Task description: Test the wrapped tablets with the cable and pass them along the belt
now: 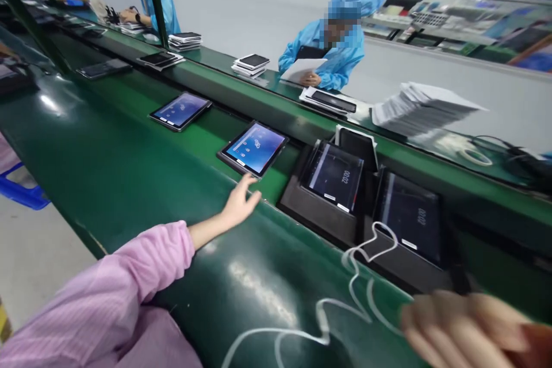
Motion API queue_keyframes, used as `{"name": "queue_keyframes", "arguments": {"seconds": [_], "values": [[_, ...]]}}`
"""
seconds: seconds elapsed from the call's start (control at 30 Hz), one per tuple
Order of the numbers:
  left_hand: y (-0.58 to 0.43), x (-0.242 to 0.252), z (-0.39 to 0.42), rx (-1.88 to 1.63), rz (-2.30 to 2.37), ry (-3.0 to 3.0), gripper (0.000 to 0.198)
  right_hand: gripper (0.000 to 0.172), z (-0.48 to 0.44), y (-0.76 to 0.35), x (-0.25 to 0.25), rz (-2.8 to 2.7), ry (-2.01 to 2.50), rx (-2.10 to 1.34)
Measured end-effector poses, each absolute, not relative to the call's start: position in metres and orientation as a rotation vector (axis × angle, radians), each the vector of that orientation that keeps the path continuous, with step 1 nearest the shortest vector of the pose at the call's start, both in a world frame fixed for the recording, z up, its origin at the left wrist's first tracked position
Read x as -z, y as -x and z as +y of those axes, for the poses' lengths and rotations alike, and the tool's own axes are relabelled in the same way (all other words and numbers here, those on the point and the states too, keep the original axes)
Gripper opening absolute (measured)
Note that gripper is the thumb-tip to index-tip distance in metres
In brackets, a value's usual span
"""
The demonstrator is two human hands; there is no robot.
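Note:
My left hand (241,201), in a pink sleeve, reaches over the ledge with thumb and fingers apart. Its fingertips are at the near corner of a tablet (254,148) with a lit blue screen; whether they touch it I cannot tell. At the lower right, my right hand (461,328) is blurred, its fingers curled. A thin white cable (321,313) loops over the bench and runs into those fingers. Beyond the cable, two tablets showing dark timer screens, a left one (334,175) and a right one (409,215), lean on black stands.
Another lit tablet (181,110) lies farther left in the green channel. Across it, people in blue work clothes, one with a white sheet (304,71), sit behind tablet stacks (251,64) and a tall white pile (425,106). A blue stool (23,187) stands at left.

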State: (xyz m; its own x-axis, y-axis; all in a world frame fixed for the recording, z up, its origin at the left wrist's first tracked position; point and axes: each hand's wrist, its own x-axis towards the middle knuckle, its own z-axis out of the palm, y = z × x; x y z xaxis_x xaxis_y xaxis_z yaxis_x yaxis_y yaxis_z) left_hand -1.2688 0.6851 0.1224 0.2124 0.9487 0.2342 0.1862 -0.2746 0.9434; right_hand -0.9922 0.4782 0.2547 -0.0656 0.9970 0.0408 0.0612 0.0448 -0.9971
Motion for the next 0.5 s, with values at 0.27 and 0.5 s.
{"name": "queue_keyframes", "arguments": {"seconds": [0.27,0.5], "values": [[1.321,-0.143,0.795,-1.191,1.451,-0.877,0.040,0.061,0.571,1.179,-0.202,-0.780,1.210,-1.573],[1.320,-0.157,0.833,-0.943,1.402,-0.742,0.039,0.040,0.710,1.130,-0.126,-0.581,1.537,-0.862]]}}
